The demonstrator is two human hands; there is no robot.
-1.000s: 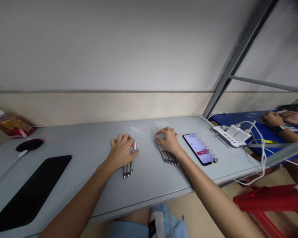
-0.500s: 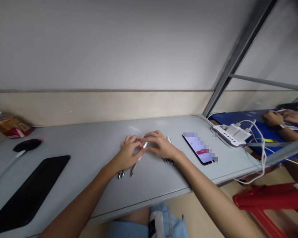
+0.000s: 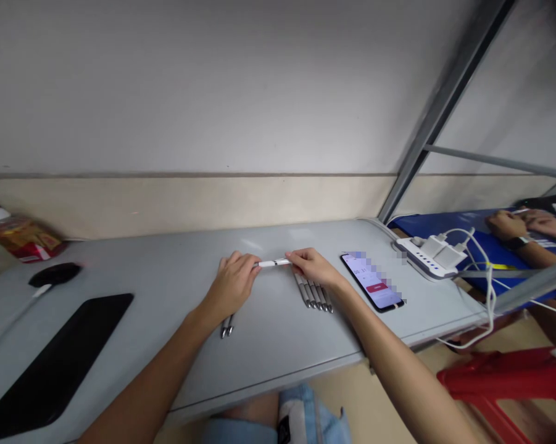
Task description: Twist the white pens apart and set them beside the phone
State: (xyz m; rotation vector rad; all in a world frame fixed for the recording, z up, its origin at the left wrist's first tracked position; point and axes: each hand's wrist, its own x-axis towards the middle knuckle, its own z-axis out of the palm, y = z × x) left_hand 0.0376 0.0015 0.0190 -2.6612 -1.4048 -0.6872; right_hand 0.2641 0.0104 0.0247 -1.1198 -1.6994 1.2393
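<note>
A white pen with a silver band lies level between my two hands, just above the grey tabletop. My left hand pinches its left end, and my right hand pinches the right end. Several grey pens with silver tips lie side by side under and below my right hand, their upper parts covered by it. Two more pens lie beneath my left hand and wrist, with only their silver ends showing.
Right of my hands lies a lit phone, then a power strip with white plugs and cables. At left are a black mat, a round black charger and a bottle. Another person's hands rest over a blue table.
Both hands were close together over a tilted pen. They have drawn apart, and the pen is now level between them. My right hand has shifted, uncovering more of the pen row.
</note>
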